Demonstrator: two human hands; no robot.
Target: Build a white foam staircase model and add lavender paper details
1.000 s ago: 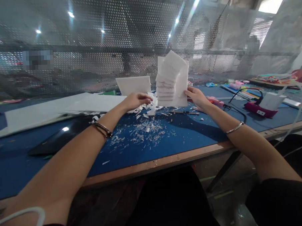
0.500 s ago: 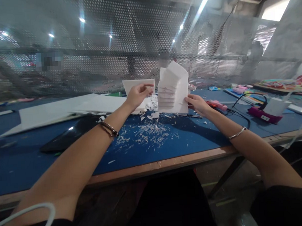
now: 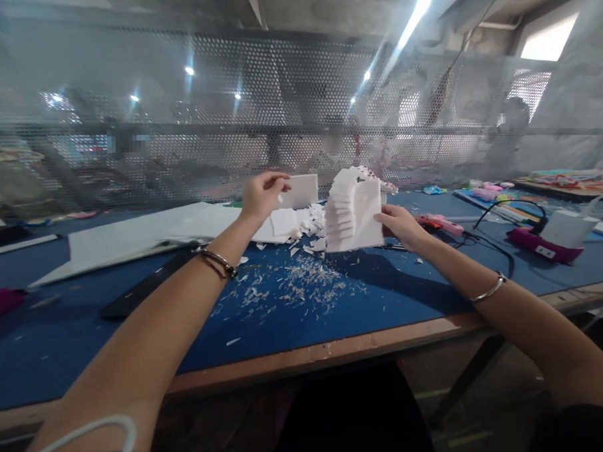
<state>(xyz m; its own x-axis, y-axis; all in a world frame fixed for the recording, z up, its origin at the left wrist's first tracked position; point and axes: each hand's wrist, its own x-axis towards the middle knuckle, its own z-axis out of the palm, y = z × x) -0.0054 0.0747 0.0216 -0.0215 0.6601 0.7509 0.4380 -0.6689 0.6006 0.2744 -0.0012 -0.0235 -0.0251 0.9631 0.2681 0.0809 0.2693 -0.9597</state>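
Note:
Upright above the table, a white model of stacked, stepped layers on a flat panel point(image 3: 367, 216) is gripped at its right edge by my right hand point(image 3: 400, 223). Its layers rise to a jagged, curving top. To the left, my left hand point(image 3: 263, 196) is raised apart from the model, thumb and fingertips drawn together. What they hold, if anything, is too small to make out. Just beyond those fingertips a white rectangular board point(image 3: 304, 189) stands upright. Small white scraps point(image 3: 309, 222) are heaped between the hands, behind the model.
Large white sheets point(image 3: 126, 230) cover the left of the blue table point(image 3: 286, 326), with a dark flat object point(image 3: 139, 286) under my left forearm. Fine white shavings point(image 3: 304, 279) lie in front. A purple power strip point(image 3: 545, 245) with cables and a pink tool point(image 3: 446, 225) are right.
The model has turned and tilted, showing more of its stepped edge. My left hand has shifted slightly left, away from it, and its fingers have drawn together. The view has tipped upward.

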